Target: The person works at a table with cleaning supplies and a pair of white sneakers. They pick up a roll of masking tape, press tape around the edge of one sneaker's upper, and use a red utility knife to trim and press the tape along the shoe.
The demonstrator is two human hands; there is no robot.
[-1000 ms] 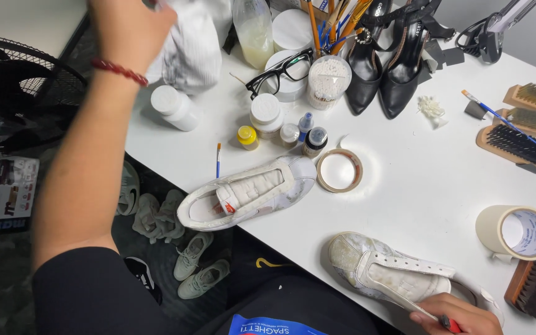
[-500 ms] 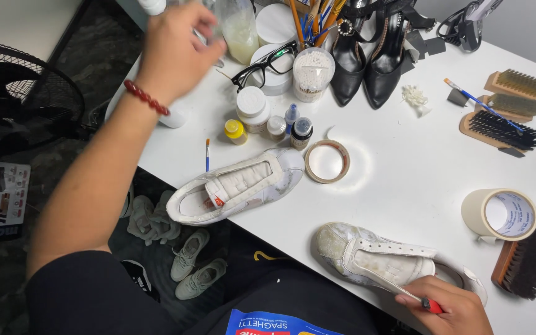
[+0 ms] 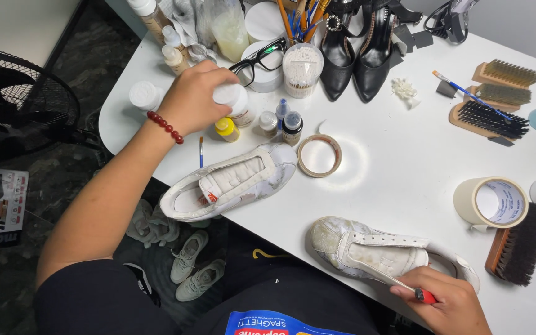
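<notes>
The left hand (image 3: 195, 99) is closed over a white jar (image 3: 236, 101) near the tabletop's (image 3: 398, 161) left edge, fingers wrapped round its lid. By the near edge, the right hand (image 3: 451, 304) pinches a red-handled tool (image 3: 412, 290) against the scuffed white sneaker (image 3: 373, 251). A second sneaker (image 3: 231, 183) lies between both hands.

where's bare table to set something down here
The widest bare patch lies between the tape ring, the black heels, the brushes and the big tape roll. The far left, around the left hand, is crowded with bottles.
</notes>
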